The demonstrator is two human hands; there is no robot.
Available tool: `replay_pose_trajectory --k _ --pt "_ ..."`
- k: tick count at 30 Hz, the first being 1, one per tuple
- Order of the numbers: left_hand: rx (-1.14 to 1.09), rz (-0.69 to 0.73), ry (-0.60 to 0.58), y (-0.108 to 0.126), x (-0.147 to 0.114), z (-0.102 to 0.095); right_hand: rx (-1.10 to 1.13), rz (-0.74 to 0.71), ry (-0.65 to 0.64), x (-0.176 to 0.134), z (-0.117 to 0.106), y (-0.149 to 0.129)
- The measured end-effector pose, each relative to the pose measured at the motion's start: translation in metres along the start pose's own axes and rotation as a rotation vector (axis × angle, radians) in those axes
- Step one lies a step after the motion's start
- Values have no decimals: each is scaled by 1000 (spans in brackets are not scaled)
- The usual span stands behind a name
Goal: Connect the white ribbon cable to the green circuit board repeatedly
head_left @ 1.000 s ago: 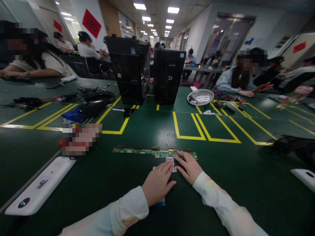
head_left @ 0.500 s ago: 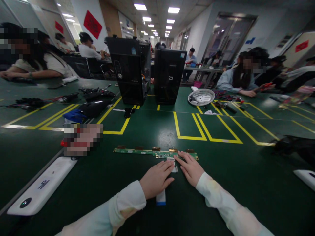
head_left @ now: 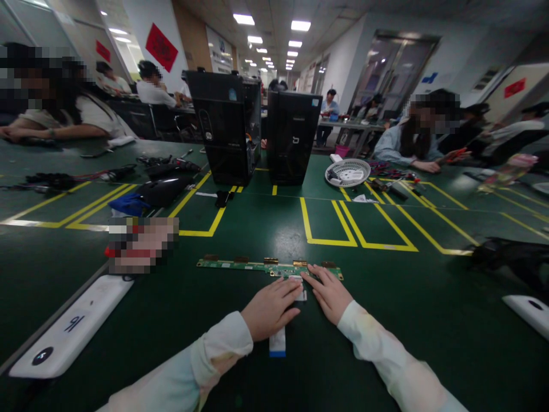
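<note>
A long, narrow green circuit board [head_left: 234, 265] with copper-coloured tabs along its far edge lies flat on the dark green table. A white flat ribbon cable [head_left: 277, 339] with a blue end reaches from the board's near edge towards me, partly covered by my left hand [head_left: 270, 309]. That hand lies over the cable, fingers stretched forward and thumb apart. My right hand [head_left: 330, 290] rests its fingertips on the board's right part, beside the cable connector; its fingers are extended. The contact under the left fingertips is hidden.
Two black computer towers [head_left: 294, 137] stand at the back. A white basket [head_left: 347, 173] and cables sit right of them. Left are a white numbered power-bank-like case [head_left: 64, 326], a blurred red item and a black and blue object [head_left: 150, 194]. People sit around the table.
Both hands stay almost in place over the board and cable. The whole view has shifted slightly; no object has visibly been taken or let go.
</note>
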State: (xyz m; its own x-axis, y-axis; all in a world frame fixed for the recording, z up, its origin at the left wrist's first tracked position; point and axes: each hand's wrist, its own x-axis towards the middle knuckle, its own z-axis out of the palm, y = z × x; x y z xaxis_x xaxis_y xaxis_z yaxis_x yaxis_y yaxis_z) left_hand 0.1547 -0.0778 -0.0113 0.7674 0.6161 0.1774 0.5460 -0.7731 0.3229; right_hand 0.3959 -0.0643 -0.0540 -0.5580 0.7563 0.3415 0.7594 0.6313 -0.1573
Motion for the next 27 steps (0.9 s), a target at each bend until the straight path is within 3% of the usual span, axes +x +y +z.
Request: replay_pose_trajectory --k 4,8,13,17,20,27 --pt "58 -26 76 -13 -2 -11 -5 -2 4 -1 3 2" --pt "129 -226 213 -51 -16 -32 -29 9 2 -1 3 3" --pt "240 -494 302 -113 -62 -54 -38 1 3 -2 3 3" --pt "275 -691 288 -146 -97 -63 -26 -3 8 -2 2 2" --pt "258 -769 248 -155 -107 -67 -14 1 11 -1 1 3" --pt "234 -857 202 -152 -102 -69 14 -26 56 4 -11 -5"
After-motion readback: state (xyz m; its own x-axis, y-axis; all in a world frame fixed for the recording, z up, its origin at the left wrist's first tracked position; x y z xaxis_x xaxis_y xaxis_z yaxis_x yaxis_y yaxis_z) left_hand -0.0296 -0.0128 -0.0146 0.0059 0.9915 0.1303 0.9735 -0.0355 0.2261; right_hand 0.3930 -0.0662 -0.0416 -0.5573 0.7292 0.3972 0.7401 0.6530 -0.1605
